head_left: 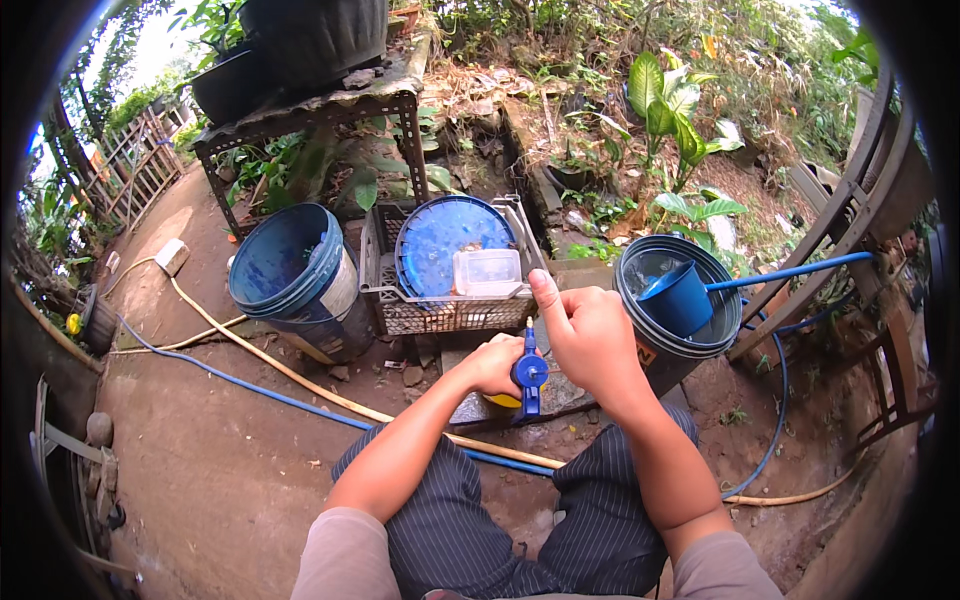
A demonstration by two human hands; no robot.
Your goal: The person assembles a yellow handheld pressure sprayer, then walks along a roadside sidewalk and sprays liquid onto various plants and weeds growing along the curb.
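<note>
In front of my knees, a spray bottle (530,372) with a blue pump head, a brass-coloured nozzle and a yellow body stands over a grey slab. My left hand (495,364) is wrapped round it from the left, just below the head; most of the body is hidden. My right hand (592,338) is raised just right of the bottle, apart from its head. Its thumb points up and its fingers are curled in, with nothing visible in them.
Ahead stands a grey crate (440,318) bearing a blue lid (425,245) and a clear plastic box (488,272). A blue bucket (285,310) is to its left. At right, another bucket (655,345) holds a blue dipper (680,300). A yellow hose (330,372) and a blue hose (270,390) cross the ground.
</note>
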